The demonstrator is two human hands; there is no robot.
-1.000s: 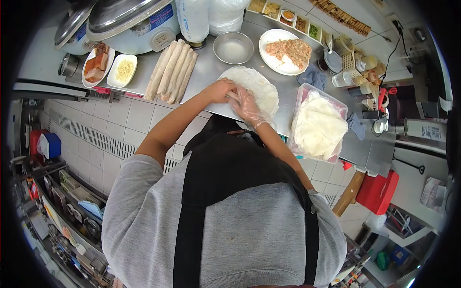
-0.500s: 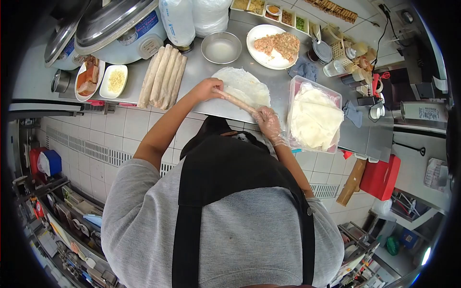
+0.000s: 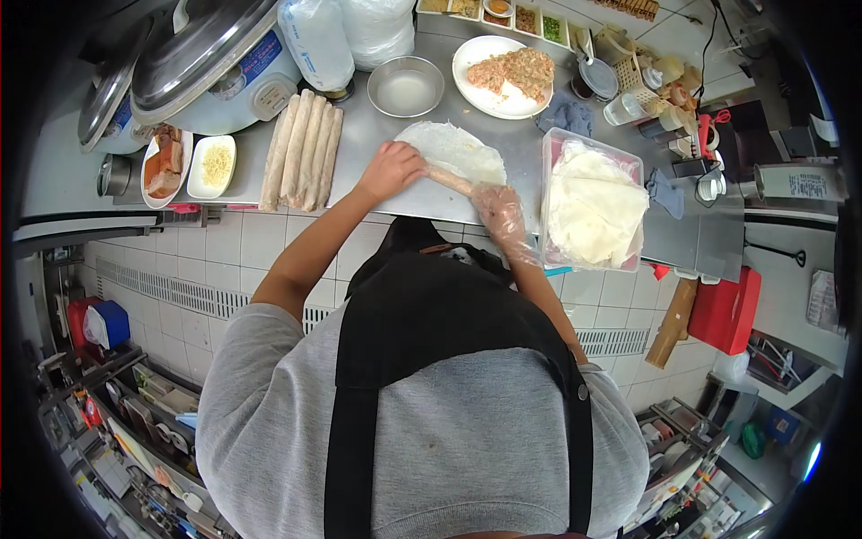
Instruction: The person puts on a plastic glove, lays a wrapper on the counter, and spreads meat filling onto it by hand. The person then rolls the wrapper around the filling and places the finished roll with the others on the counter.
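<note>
A thin pale round wrapper lies on the steel counter, its near edge rolled into a slim log with pinkish filling. My left hand, bare, has its fingers closed over the log's left end. My right hand, in a clear plastic glove, grips the right end. Both ends are hidden under the fingers. A metal bowl of cloudy liquid stands beyond the wrapper. Behind it to the right is a white plate with minced filling.
Finished rolls are piled to the left, beside a dish of shreds and a dish of meat. Rice cookers stand behind. A plastic box of stacked wrappers is on the right, near a blue cloth.
My hands were together over the wrapper, then spread apart along the log. Now both fingers and palms cover more of its ends. The camera view has shifted slightly.
</note>
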